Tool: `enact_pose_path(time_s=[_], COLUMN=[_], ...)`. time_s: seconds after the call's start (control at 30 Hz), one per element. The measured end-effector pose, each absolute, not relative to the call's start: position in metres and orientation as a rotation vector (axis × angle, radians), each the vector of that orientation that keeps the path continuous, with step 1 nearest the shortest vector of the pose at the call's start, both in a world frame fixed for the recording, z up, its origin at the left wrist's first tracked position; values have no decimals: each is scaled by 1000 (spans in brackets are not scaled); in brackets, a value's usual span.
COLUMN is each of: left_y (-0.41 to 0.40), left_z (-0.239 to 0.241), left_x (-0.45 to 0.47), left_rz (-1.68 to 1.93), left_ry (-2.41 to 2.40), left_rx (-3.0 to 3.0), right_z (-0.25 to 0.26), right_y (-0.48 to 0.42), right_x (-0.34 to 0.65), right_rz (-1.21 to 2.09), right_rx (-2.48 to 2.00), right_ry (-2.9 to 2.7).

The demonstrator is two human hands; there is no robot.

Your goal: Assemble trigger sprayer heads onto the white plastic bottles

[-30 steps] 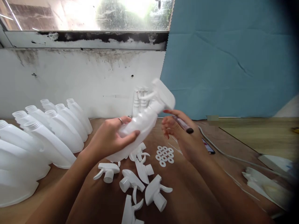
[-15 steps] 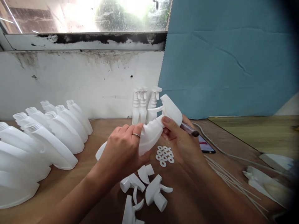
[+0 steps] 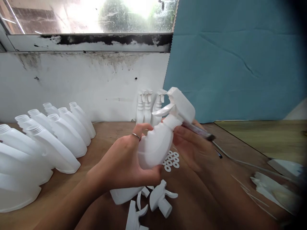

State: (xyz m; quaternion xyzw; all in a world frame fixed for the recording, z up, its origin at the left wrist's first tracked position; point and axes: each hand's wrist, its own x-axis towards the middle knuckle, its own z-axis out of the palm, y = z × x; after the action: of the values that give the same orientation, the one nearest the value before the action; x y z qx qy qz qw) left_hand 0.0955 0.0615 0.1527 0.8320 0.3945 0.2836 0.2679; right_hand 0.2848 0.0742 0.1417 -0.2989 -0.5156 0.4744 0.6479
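A white plastic spray bottle [image 3: 155, 147] leans up to the right, with a white trigger sprayer [image 3: 182, 105] seated on its neck. My left hand [image 3: 129, 159] is wrapped round the bottle's body, thumb in front; the base shows below the wrist. At the ribbed collar, my right hand [image 3: 192, 143] has its fingers closed, blurred by motion. A slim dark-tipped, pen-like tool [image 3: 199, 131] sticks out from that same hand. Below the hands lie several loose trigger sprayers [image 3: 159, 198]. White ring washers [image 3: 170, 161] lie behind the bottle, partly covered.
Several open white bottles [image 3: 57, 140] stand at left. Against the wall stand three bottles with sprayers [image 3: 146, 108]. Thin white tubes [image 3: 254, 195], a cable [image 3: 242, 161] and a clear plastic bag [image 3: 271, 188] lie at right. A phone [image 3: 218, 154] is mostly hidden.
The bottle has tipped more upright, its sprayer rising to the right and its base coming down toward me. My left hand has turned its thumb forward. The right hand has shifted right.
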Motion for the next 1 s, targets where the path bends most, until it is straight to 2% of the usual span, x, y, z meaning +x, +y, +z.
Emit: enact_pose_path(time_s=[0.33,0.47,0.57,0.77,1.0], left_y=[66,78,83,87,100], left_z=[157,162,167,174,174], left_x=[91,78,62,18,16], left_rz=[749,539,367,437,800], left_ry=[865,616,570,933,1377], left_rx=[2032,1654,1512,1976,2157], right_z=[141,141,149,175,184], right_y=[70,71,74,78,71], right_x=[285,286,299,342,355], right_rz=[1195,1254,1140,964,1160], right_rx=[-676,-517,-456,-524,-461], right_ry=[-1198,-1176,-1124,-911,-880])
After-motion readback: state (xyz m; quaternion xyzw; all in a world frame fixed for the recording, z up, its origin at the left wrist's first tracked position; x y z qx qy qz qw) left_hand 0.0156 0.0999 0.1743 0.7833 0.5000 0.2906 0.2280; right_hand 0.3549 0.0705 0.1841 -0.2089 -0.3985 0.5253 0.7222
